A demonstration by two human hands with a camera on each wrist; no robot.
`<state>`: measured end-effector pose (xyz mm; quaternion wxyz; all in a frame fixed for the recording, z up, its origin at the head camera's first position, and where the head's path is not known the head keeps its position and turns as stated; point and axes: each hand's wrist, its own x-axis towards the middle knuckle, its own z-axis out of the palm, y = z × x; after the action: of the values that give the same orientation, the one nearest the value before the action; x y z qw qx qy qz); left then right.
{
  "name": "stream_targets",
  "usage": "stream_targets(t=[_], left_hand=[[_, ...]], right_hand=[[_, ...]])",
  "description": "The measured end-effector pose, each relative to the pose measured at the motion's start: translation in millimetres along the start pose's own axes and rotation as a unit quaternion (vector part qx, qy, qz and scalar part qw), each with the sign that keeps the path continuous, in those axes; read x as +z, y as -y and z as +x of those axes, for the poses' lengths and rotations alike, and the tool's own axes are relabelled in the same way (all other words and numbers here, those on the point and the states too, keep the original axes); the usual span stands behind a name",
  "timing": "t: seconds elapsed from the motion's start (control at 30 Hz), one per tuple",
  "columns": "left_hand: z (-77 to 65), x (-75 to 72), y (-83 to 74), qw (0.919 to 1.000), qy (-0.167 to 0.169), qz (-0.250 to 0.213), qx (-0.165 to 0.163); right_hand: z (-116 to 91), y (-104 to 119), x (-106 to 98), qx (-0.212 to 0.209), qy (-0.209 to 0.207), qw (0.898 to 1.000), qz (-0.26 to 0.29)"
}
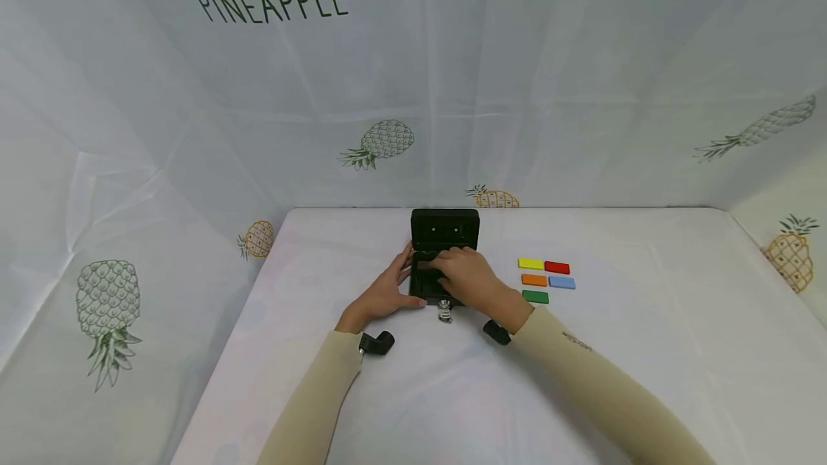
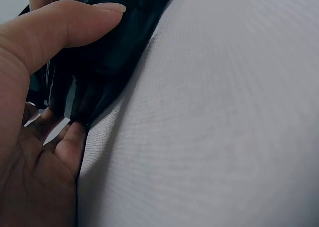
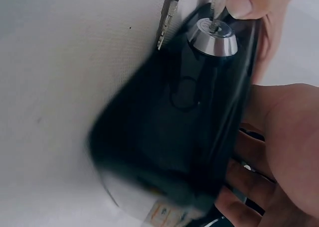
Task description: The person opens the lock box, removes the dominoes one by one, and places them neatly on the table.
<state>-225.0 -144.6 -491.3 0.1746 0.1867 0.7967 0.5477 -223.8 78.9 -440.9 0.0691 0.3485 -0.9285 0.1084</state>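
A small black cash box (image 1: 420, 293) stands on the table with its lid (image 1: 446, 228) raised at the back. Keys (image 1: 445, 313) hang from a silver lock (image 3: 214, 40) on its front. The left hand (image 1: 385, 291) grips the box's left front corner, its thumb on the front face and its fingers along the left side. Reaching over the right side, the right hand (image 1: 468, 276) has its fingers down inside the box. Part of the interior is hidden behind that hand, and I cannot tell whether its fingertips hold anything.
Right of the box lie several small coloured blocks: yellow (image 1: 530, 263), red (image 1: 557, 268), orange (image 1: 534, 280), blue (image 1: 561, 283) and green (image 1: 535, 297). A white cloth covers the table (image 1: 646, 321). Pineapple-printed curtain (image 1: 291, 92) hangs behind and beside it.
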Motion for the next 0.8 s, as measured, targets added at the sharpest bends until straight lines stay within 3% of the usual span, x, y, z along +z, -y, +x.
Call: stream_targets(t=[0.37,0.63,0.8], left_hand=[[0.5,0.1,1.9,1.0000,-0.003,-0.001,0.002],[1.8,-0.7,3.2,1.0000,-0.001,0.001,0.005],[1.9,-0.4,5.3,1.0000,-0.003,0.007,-0.001]], right_hand=[[9,-1,9,0.016,0.045,0.999,0.010],[8,-5,13,0.016,0.045,0.999,0.007],[6,-7,10,0.012,0.041,0.999,-0.025]])
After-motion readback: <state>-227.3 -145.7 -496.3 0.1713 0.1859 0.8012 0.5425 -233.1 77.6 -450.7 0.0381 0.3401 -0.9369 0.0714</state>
